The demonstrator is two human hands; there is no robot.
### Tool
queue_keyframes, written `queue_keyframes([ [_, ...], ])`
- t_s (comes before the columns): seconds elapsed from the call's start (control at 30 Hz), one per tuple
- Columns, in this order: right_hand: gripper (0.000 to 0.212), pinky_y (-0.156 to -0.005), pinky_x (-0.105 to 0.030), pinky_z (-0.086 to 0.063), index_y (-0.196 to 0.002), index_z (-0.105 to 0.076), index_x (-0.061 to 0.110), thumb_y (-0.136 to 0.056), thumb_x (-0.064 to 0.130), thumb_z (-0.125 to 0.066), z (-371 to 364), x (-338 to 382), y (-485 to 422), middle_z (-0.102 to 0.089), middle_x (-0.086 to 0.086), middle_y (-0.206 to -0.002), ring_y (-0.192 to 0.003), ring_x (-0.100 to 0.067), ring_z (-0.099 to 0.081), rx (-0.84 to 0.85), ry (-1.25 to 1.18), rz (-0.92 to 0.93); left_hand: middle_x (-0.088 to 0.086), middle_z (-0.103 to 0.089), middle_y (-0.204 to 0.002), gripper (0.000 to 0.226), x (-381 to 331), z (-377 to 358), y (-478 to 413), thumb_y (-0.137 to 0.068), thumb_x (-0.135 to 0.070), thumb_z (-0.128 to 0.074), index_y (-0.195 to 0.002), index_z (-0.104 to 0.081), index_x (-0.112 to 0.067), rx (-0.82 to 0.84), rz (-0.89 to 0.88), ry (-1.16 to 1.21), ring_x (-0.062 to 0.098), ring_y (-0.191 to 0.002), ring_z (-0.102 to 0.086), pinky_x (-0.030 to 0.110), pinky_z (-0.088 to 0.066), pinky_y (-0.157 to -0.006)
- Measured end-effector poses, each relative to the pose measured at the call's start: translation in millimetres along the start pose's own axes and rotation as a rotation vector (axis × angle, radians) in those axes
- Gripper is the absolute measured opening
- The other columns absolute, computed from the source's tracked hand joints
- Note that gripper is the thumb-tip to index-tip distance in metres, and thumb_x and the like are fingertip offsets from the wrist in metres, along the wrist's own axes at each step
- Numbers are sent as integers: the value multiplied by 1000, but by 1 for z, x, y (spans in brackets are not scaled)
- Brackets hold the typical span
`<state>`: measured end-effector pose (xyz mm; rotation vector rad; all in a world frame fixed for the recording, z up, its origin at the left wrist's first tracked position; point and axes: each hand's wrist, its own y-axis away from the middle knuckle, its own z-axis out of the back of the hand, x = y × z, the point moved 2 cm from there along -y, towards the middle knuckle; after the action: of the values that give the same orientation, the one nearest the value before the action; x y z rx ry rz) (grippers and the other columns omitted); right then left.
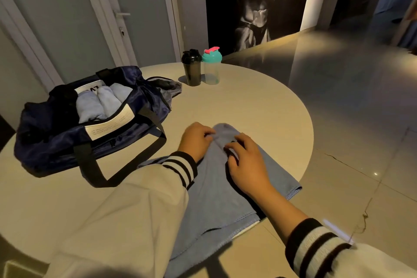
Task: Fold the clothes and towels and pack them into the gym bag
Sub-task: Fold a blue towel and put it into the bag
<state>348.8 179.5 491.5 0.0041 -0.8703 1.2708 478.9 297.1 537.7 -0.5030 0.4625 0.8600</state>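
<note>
While towel (214, 205) lies long axis pointing away — L hand (196, 140), R hand (246, 160) grips clamp far end.

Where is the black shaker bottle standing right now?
In the head view, the black shaker bottle stands upright near the far edge of the round table, just left of the teal-lidded shaker and right of the open gym bag.

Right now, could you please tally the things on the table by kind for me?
gym bag: 1
shaker bottles: 2, a black shaker and a teal-lidded shaker
blue towel, part rolled: 1
pale rolled towels inside the bag: 3
Total: 7
</note>
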Motion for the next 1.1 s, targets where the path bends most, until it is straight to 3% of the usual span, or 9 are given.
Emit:
queue_keyframes([
  [0.13, 40, -118, -48, -23, -140, -50, 21, -104, 35, -40, -8, 0, -2, -37, -6, -152, -144, -24, -28, 179, 200, -36, 7, -48, -134, 33, 14, -11, -1, -99, -19, -54, -131, -62, -17, -146, 91, -67, 27, -129, -37, 34, -31, -110],
  [0.23, 51, -123, -49, -6, -153, -33, 24, -106, 43, -27, -11, 0, -4, -27, -3, -160, -151, -21, -15, 296, 284, -99, -1, -49, -136, 33, 9, -24, 10, -98, -31, -56, -130, -62, -27, -42, -74, -113, 21, -131, -34, 38, -30, -113],
  [0.33, 55, -123, -49, 0, -157, -23, 26, -106, 48, -20, -12, 0, -4, -14, -5, -166, -154, -23, -3, 371, 322, -131, -5, -45, -143, 37, 13, -31, 16, -99, -36, -54, -135, -57, -31, 139, -24, -93, 19, -135, -34, 36, -31, -114],
  [0.5, 61, -123, -51, 5, -159, -14, 28, -103, 52, -17, -13, 2, -5, -3, -5, -168, -154, -26, 7, 426, 342, -161, -2, -26, -160, 41, 25, -19, 28, -100, -39, -53, -139, -54, -27, 15, 10, -160, 18, -146, -15, 41, -26, -119],
  [0.6, 59, -123, -52, 0, -157, -23, 29, -103, 53, -22, -11, 3, -4, -11, -5, -167, -154, -27, 0, 398, 313, -109, -4, -32, -154, 40, 24, -5, 48, -99, -40, -53, -138, -54, -30, -39, -7, -233, 19, -139, -22, 40, -29, -115],
  [0.7, 49, -122, -52, -10, -148, -42, 27, -103, 46, -34, -5, 6, -1, -30, -3, -161, -151, -24, -16, 334, 224, -6, -4, -37, -152, 48, 27, 7, 72, -98, -38, -55, -144, -47, -32, 80, 56, -178, 21, -138, -32, 39, -30, -116],
  [0.83, 33, -102, -42, -40, -124, -67, 17, -99, 31, -50, 6, 29, 8, -60, -6, -123, -120, -28, -52, 216, 172, 163, -5, -25, -161, 55, 31, 19, 102, -97, -37, -60, -148, -42, -32, 155, 77, -67, 16, -146, -28, 31, -27, -115],
  [0.93, 36, -90, -41, -47, -131, -63, 18, -101, 32, -48, 5, 59, 23, -59, -5, -121, -113, -26, -52, 285, 93, 192, -7, -24, -161, 55, 39, 30, 126, -95, -41, -61, -146, -41, -40, 116, 110, -61, 15, -147, -24, 38, -26, -119],
  [1.1, 43, -102, -37, -40, -143, -49, 24, -102, 36, -42, -11, 71, 55, -45, -2, -142, -124, -27, -45, 465, 131, 117, -8, -49, -145, 47, 66, 49, 172, -95, -41, -59, -141, -49, -34, -93, 154, -94, 15, -129, -49, 38, -42, -108],
])
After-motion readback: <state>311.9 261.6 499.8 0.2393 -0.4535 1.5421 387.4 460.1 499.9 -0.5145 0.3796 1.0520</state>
